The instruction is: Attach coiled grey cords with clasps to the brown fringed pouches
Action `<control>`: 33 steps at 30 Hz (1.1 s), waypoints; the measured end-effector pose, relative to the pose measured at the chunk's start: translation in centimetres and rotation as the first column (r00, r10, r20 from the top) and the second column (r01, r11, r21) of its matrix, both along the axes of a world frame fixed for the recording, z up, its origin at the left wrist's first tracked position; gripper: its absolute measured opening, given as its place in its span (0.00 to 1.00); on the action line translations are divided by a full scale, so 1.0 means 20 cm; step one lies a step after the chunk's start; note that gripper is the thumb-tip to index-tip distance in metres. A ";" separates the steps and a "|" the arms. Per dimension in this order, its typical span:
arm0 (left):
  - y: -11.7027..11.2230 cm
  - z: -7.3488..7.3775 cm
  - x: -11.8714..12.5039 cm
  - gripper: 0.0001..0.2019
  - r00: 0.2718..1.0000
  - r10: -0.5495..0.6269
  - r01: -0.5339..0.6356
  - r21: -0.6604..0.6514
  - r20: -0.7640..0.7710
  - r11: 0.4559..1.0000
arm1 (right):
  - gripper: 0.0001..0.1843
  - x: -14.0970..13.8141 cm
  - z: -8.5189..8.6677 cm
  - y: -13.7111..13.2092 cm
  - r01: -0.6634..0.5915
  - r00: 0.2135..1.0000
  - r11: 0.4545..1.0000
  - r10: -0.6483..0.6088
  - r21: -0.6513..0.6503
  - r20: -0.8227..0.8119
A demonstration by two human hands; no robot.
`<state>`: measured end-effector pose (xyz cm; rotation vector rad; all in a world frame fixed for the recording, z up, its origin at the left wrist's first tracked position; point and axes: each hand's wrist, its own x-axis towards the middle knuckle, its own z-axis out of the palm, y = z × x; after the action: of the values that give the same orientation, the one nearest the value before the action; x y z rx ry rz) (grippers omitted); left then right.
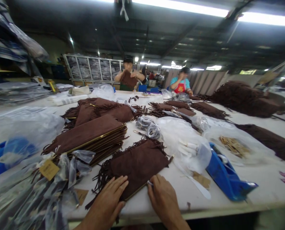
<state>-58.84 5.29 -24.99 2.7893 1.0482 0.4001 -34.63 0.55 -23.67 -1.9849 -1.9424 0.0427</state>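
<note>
A dark brown fringed pouch (142, 159) with a gold zip along its near edge lies flat in front of me. My left hand (110, 198) rests on the pouch's near left corner with its fingers stretched out. At the near right part of the zip edge, my right hand (163, 195) is closed in a pinch. A small pale tip shows between its thumb and finger, too small to name. To the left is a neat stack of brown pouches (89, 134) with gold zips. Beyond the pouch are coiled grey cords (148, 126) in plastic.
Plastic-wrapped pieces with a cardboard tag (49, 169) crowd the left front. A blue bin (228, 175) and a clear bag (185, 140) stand to the right. Brown fringed pieces (243, 99) are heaped at the far right. Two people (181, 81) work across the table.
</note>
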 end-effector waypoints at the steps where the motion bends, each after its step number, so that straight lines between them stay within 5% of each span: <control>1: 0.00 0.01 0.01 0.33 1.000 0.001 0.000 0.006 -0.016 1.000 | 0.04 0.05 0.01 0.02 0.022 1.000 1.000 -0.022 -0.015 0.003; 9: 0.01 0.15 0.19 0.29 0.981 0.058 -0.074 -0.077 -0.187 0.994 | 0.05 0.20 0.04 0.10 0.130 0.991 0.991 -0.130 -0.013 0.021; 11: 0.01 0.19 0.26 0.32 0.970 0.095 -0.110 -0.057 -0.224 0.992 | 0.10 0.21 0.04 0.09 0.064 0.998 0.997 -0.064 0.045 0.013; 14: 0.00 0.24 0.36 0.21 0.945 0.203 -0.205 0.020 -0.256 0.979 | 0.25 0.21 0.03 0.10 -0.163 0.986 0.974 0.165 0.158 0.006; 17: 0.03 0.25 0.40 0.11 0.957 0.198 -0.209 -0.030 -0.211 0.977 | 0.16 0.23 0.03 0.15 -0.331 0.943 0.934 0.334 0.136 0.002; 21: 0.10 0.26 0.40 0.15 0.967 0.208 -0.227 -0.130 -0.146 0.965 | 0.04 0.26 0.07 0.26 -0.387 0.921 0.921 0.388 0.049 -0.024; 26: 0.18 0.26 0.39 0.12 0.921 0.310 -0.351 -0.161 -0.234 0.922 | 0.06 0.24 0.11 0.37 -0.361 0.931 0.931 0.363 0.049 -0.026; 29: 0.19 0.25 0.38 0.10 0.942 0.294 -0.327 -0.247 -0.162 0.912 | 0.06 0.21 0.10 0.41 -0.341 0.940 0.939 0.342 0.051 -0.018; 33: 0.17 0.24 0.38 0.22 0.968 0.251 -0.243 -0.325 -0.018 0.914 | 0.04 0.19 0.09 0.42 -0.345 0.938 0.937 0.346 0.049 -0.008</control>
<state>-51.24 8.61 -20.19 2.3660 1.3325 0.2570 -30.77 9.00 -21.95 -1.5860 -2.2367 0.1022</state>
